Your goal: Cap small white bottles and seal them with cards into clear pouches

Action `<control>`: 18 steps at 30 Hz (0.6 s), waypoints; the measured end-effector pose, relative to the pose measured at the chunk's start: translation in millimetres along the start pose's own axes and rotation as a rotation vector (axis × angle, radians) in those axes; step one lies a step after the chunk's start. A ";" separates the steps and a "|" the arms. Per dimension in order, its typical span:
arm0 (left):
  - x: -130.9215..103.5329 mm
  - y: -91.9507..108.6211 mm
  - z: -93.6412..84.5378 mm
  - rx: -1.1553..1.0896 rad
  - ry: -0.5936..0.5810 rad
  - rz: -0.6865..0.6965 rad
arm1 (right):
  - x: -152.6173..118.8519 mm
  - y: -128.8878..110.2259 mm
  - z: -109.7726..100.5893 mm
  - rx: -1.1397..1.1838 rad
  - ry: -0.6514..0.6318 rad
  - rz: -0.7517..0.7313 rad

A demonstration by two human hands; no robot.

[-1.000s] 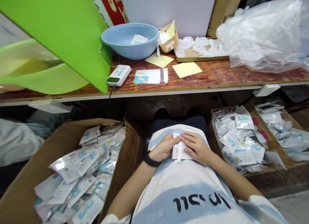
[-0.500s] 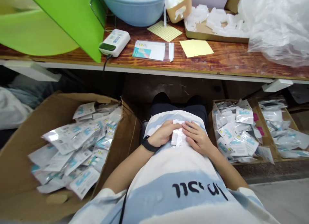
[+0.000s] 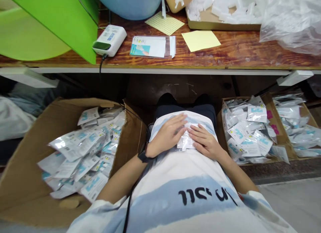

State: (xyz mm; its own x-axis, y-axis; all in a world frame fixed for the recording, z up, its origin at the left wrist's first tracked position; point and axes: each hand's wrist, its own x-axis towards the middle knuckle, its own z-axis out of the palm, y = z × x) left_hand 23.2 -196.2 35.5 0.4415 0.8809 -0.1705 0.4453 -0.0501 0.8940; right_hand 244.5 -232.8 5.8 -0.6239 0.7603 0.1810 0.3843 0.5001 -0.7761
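Left of the striped shirt (image 3: 195, 169), I'm seeing a carton (image 3: 27, 159). Over the shirt, the unclenched left hand (image 3: 167, 135) is hanging by the edge of a clear packet (image 3: 185, 143), which is lying there partly under the flattened right hand (image 3: 207, 142).

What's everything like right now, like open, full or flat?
Left hand: open, palm down
Right hand: open, palm down
Packet by the hands: flat, partly covered
Left carton: open, partly filled
Right-side cartons: open, filled
White device: cable attached
Plain yellow sheet: flat
Plastic bag: crumpled
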 end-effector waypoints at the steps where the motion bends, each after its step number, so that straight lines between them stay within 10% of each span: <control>1: -0.5 -3.3 -4.3 -0.057 -0.106 0.046 | -0.2 0.3 0.4 -0.003 0.005 0.002; 18: -15.3 -52.7 -17.5 -0.045 -0.432 0.278 | 6.5 0.1 -7.4 0.032 0.061 -0.177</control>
State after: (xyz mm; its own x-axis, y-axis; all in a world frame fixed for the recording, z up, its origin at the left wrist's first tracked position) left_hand -20.7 -198.8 -1.7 0.8243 0.5617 -0.0711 0.2355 -0.2259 0.9453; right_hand 245.5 -224.7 11.4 -0.6372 0.6855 0.3523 0.2496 0.6160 -0.7472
